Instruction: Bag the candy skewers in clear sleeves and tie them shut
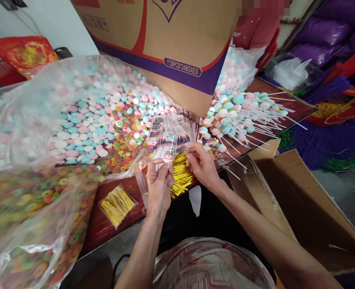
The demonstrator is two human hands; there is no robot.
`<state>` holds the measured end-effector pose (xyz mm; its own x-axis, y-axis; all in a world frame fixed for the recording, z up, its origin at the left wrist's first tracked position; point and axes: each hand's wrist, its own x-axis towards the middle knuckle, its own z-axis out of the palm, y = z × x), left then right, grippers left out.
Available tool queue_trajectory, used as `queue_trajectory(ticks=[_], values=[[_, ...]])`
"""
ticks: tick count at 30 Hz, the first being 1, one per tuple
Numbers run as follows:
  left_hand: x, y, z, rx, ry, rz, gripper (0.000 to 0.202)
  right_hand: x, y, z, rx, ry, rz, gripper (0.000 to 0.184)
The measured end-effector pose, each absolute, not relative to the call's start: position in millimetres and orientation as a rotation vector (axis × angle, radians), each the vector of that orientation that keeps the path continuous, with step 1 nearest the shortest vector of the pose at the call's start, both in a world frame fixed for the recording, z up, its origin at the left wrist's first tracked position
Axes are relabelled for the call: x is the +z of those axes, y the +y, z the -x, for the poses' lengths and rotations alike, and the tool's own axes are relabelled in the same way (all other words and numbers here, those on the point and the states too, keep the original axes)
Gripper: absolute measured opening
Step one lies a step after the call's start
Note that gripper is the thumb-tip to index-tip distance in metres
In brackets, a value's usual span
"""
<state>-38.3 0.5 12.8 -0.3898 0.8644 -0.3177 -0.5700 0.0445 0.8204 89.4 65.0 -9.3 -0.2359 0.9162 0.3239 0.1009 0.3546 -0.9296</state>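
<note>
My left hand [159, 182] pinches the lower end of a clear printed wrapper bag with a candy stick inside [168, 146], held upright over the table edge. My right hand [202, 162] is closed in a pinch at a loose heap of gold twist ties [180, 174], its fingertips close to the wrapper. A stack of empty printed wrapper bags [171, 128] lies just behind my hands. To the right lies a pile of pastel candy skewers on white sticks [240, 110].
Large plastic bags of pastel candy discs [84, 108] and coloured ring candies [33, 204] fill the left. A sealed packet of gold ties [116, 204] lies on the wooden table [99, 226]. A big printed carton [171, 44] stands behind; an open carton [298, 200] sits at right.
</note>
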Motion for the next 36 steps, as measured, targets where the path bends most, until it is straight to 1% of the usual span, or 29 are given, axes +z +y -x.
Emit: queue_trajectory(ticks=[1, 3, 4, 6, 10, 14, 17, 20, 23, 25, 28, 30, 33, 36], values=[[11.6, 2.0, 36.7, 1.618, 1.156, -0.366, 0.030, -5.7, 63.4, -87.0, 1.160, -1.462, 0.913, 0.020], [8.9, 5.3, 32.8, 1.635, 1.137, -0.371, 0.028, -0.5, 57.5, -82.0, 1.383, -1.159, 0.890, 0.018], [7.7, 6.9, 30.5, 1.643, 1.127, -0.375, 0.027, 0.7, 53.4, -79.4, 1.450, -1.039, 0.891, 0.016], [6.2, 9.1, 25.3, 1.655, 1.102, -0.391, 0.024, 0.9, 44.4, -74.1, 1.480, -0.903, 0.924, 0.016], [6.6, 8.1, 16.3, 1.694, 1.051, -0.460, 0.020, 0.2, 32.4, -67.3, 1.354, -0.961, 1.010, 0.010], [5.2, 5.3, 12.7, 1.711, 1.109, -0.628, 0.017, 3.6, 33.4, -68.9, 1.320, -1.054, 1.043, 0.011], [2.9, 6.1, 10.4, 1.718, 1.145, -0.692, 0.020, 2.7, 34.4, -72.0, 1.288, -1.147, 1.060, 0.011], [4.6, 7.6, 9.1, 1.669, 1.088, -0.611, 0.027, -0.3, 32.3, -76.2, 1.299, -1.252, 1.046, 0.013], [13.1, 7.2, 14.6, 1.545, 0.974, -0.428, 0.029, 1.7, 32.2, -84.7, 1.305, -1.339, 0.992, 0.015], [21.2, 5.6, 22.7, 1.401, 0.859, -0.294, 0.030, 7.1, 35.3, -93.3, 1.328, -1.403, 0.914, 0.017], [31.5, 2.6, 34.3, 1.159, 0.727, -0.151, 0.038, 16.8, 41.8, -105.4, 1.405, -1.591, 0.761, 0.017], [34.4, 1.4, 35.9, 1.085, 0.733, -0.151, 0.041, 20.5, 43.9, -109.0, 1.335, -1.740, 0.736, 0.016], [31.6, 0.7, 26.5, 1.238, 0.901, -0.332, 0.031, 20.1, 40.8, -105.4, 1.067, -1.846, 0.845, 0.015], [24.7, -1.0, 13.6, 1.469, 1.095, -0.515, 0.024, 18.0, 34.7, -98.5, 0.993, -1.808, 0.983, 0.015]])
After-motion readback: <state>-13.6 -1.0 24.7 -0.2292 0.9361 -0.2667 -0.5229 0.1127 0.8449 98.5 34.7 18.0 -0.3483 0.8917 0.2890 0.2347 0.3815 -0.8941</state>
